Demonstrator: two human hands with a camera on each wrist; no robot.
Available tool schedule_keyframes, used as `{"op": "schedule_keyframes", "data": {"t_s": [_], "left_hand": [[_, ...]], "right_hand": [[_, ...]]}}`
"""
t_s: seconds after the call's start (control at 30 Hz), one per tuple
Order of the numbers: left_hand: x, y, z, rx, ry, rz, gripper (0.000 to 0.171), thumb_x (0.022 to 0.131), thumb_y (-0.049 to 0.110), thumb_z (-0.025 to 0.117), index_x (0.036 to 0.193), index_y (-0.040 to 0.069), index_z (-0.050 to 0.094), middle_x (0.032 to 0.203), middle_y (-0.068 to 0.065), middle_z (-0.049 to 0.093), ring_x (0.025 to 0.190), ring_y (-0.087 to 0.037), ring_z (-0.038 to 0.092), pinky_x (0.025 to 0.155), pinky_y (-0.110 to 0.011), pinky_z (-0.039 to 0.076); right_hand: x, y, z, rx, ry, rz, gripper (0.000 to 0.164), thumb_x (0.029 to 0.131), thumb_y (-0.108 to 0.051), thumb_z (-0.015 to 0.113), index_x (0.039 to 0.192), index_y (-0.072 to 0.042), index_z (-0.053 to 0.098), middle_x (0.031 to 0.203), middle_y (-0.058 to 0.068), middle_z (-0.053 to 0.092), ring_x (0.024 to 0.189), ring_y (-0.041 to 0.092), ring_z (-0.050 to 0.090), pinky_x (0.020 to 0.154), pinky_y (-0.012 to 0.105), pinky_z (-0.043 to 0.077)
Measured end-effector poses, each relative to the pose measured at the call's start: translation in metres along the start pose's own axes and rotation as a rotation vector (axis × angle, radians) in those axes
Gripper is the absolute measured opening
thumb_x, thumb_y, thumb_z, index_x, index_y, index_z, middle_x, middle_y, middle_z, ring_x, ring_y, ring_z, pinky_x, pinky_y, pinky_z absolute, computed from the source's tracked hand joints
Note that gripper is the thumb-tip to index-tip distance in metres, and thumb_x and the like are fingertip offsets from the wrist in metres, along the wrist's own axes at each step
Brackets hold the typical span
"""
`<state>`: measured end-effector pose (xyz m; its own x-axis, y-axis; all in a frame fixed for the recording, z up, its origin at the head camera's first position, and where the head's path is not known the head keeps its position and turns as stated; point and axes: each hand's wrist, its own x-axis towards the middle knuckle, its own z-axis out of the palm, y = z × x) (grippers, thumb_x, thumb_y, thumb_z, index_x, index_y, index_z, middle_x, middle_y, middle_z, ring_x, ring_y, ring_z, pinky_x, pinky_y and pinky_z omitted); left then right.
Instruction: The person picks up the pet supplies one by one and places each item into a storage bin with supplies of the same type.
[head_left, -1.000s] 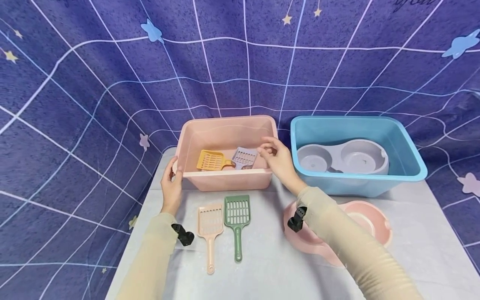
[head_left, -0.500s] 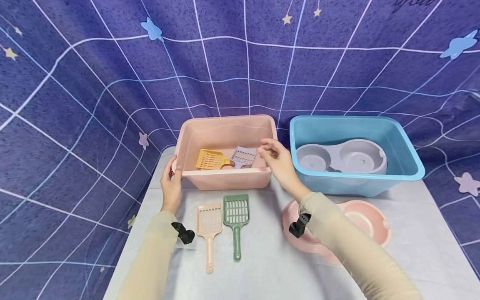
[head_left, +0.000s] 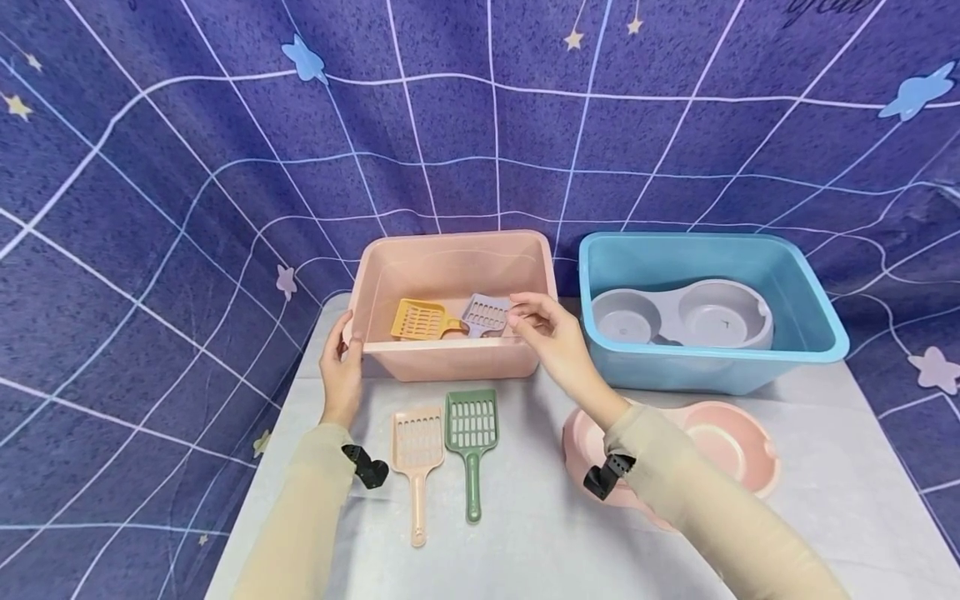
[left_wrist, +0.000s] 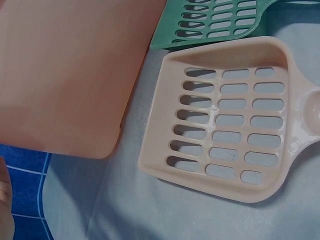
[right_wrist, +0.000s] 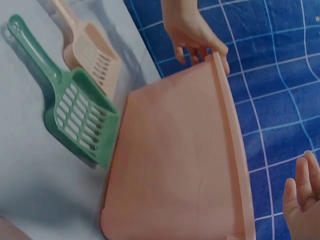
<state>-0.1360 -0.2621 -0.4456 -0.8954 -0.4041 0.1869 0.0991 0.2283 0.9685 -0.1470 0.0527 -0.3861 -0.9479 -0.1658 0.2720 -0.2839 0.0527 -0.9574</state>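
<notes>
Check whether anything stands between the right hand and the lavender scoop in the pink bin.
Nothing visible does. In the head view, the right hand extends over the front rim of the pink bin, its fingertips apparently beside the lavender scoop; whether they touch is unclear.

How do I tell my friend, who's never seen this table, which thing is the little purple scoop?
Start with the big pink bin, the one left of the blue bin. Look inside, near its front wall: the purple scoop lies right of a yellow scoop, close to the person's right hand. It's the only purple scoop; its neighbour is bright yellow.
</notes>
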Motion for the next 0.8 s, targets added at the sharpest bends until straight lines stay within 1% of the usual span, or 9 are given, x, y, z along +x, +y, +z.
{"op": "schedule_keyframes", "data": {"t_s": [0.1,0.23,0.37,0.5,0.63,0.8], "left_hand": [[0.001,0.0,0.001,-0.003,0.002,0.012,0.045,0.1,0.007,0.051,0.145,0.004,0.049,0.149,-0.012,0.045,0.134,-0.026,0.04,0.108,-0.04,0.033],[0.001,0.0,0.001,0.0,0.004,0.02,0.045,0.099,0.007,0.051,0.144,0.003,0.049,0.15,-0.012,0.044,0.136,-0.028,0.037,0.109,-0.04,0.029],[-0.001,0.0,0.0,0.006,0.006,0.004,0.045,0.1,0.008,0.051,0.145,0.004,0.049,0.15,-0.011,0.044,0.134,-0.024,0.038,0.108,-0.039,0.03],[-0.002,0.0,0.0,0.008,0.009,-0.008,0.046,0.1,0.008,0.05,0.145,0.005,0.049,0.15,-0.011,0.044,0.133,-0.023,0.039,0.107,-0.039,0.032],[-0.002,0.0,0.0,0.001,0.02,-0.003,0.045,0.099,0.007,0.05,0.145,0.004,0.049,0.15,-0.011,0.044,0.132,-0.023,0.04,0.107,-0.039,0.032],[0.0,0.0,0.001,0.001,0.021,-0.004,0.045,0.1,0.006,0.05,0.145,0.003,0.049,0.15,-0.012,0.044,0.132,-0.022,0.039,0.106,-0.035,0.032]], "right_hand": [[-0.005,-0.003,0.001,0.015,-0.013,-0.015,0.028,0.095,-0.009,0.066,0.123,-0.001,0.063,0.106,0.018,0.066,0.092,0.016,0.06,0.08,0.025,0.048],[-0.013,-0.008,0.003,0.031,-0.023,-0.031,0.027,0.095,-0.007,0.066,0.122,-0.001,0.064,0.104,0.015,0.067,0.093,0.017,0.06,0.079,0.025,0.047],[-0.023,-0.011,0.005,0.022,-0.031,-0.028,0.026,0.095,-0.007,0.066,0.12,0.0,0.065,0.104,0.014,0.068,0.095,0.017,0.06,0.08,0.025,0.047],[-0.032,-0.014,0.006,0.027,-0.044,-0.012,0.026,0.094,-0.008,0.067,0.119,0.0,0.065,0.103,0.013,0.068,0.096,0.018,0.061,0.081,0.024,0.048],[-0.04,-0.015,0.007,0.042,-0.057,-0.012,0.026,0.094,-0.008,0.067,0.119,-0.001,0.065,0.103,0.012,0.069,0.095,0.018,0.061,0.08,0.024,0.049],[-0.052,-0.013,0.006,0.058,-0.072,-0.005,0.026,0.094,-0.007,0.067,0.119,-0.001,0.065,0.103,0.011,0.069,0.096,0.016,0.063,0.081,0.024,0.049]]}}
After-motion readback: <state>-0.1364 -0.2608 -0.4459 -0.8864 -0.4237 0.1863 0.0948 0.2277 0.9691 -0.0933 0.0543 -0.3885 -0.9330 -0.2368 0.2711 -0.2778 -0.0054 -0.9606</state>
